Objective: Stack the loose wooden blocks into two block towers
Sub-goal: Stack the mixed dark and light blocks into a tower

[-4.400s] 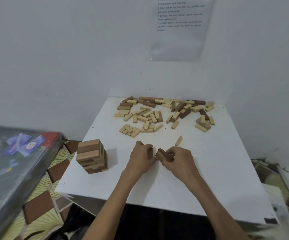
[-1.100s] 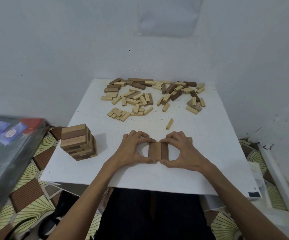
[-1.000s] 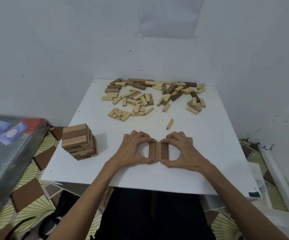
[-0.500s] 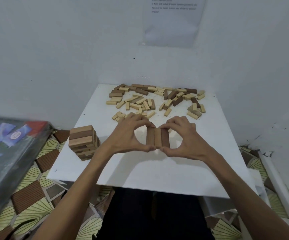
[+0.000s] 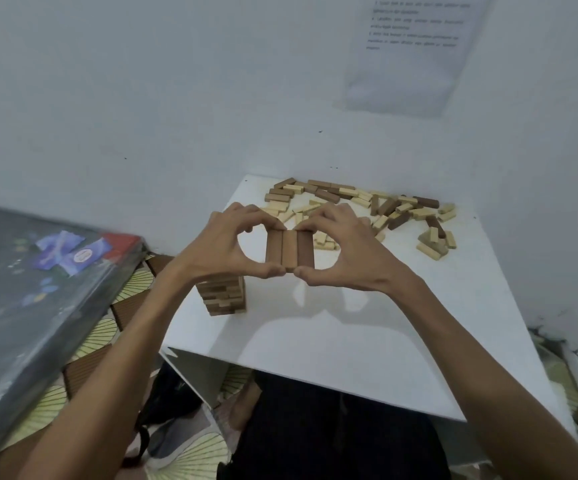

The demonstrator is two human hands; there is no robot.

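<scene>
Three wooden blocks side by side form one flat layer [image 5: 290, 250], two dark with a lighter one between. My left hand [image 5: 221, 247] and my right hand [image 5: 346, 252] pinch this layer together by its ends, fingers at the far end, thumbs at the near end, and hold it in the air above the white table [image 5: 367, 327]. A short block tower [image 5: 223, 295] stands on the table's left side, partly hidden under my left wrist. A heap of loose wooden blocks [image 5: 367, 211] lies along the table's far edge.
The table stands in a corner of white walls, with a paper sheet [image 5: 408, 53] taped above. A dark flat box [image 5: 27, 289] lies to the left, off the table. Patterned floor mats [image 5: 100, 327] show below.
Both hands have lifted the three-block layer off the table and carried it up and to the left, toward the tower. My head view has swung to the left.
</scene>
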